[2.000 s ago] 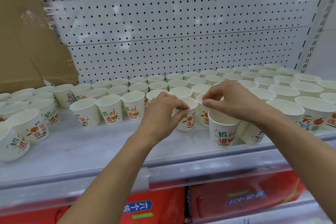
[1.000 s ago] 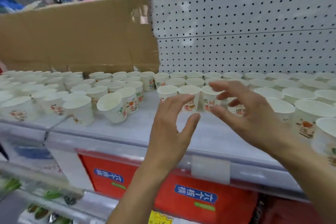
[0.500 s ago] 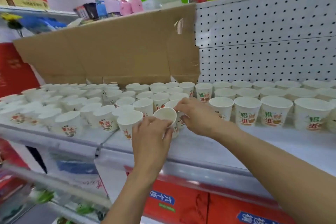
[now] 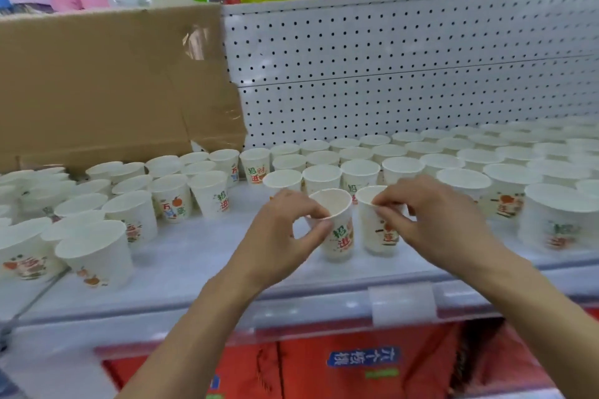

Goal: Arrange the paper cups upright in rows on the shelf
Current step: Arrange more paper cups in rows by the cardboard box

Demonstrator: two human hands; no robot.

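Several white paper cups with red and green print stand upright on the white shelf [image 4: 201,256], in rows at the right and a looser cluster at the left. My left hand [image 4: 285,233] pinches the near rim of one cup [image 4: 338,233] at the shelf's front. My right hand [image 4: 431,220] pinches the rim of the neighbouring cup [image 4: 377,233] just to its right. Both cups stand upright side by side on the shelf, in front of the rows.
A flattened cardboard sheet [image 4: 107,84] leans against the white pegboard back [image 4: 389,74] at the left. Bare shelf surface lies between the left cluster and the two held cups. Red packages [image 4: 324,366] fill the level below.
Both hands have carried a cup each from the left cluster to the right, and the cups now stand side by side at the front. The camera has swung right.
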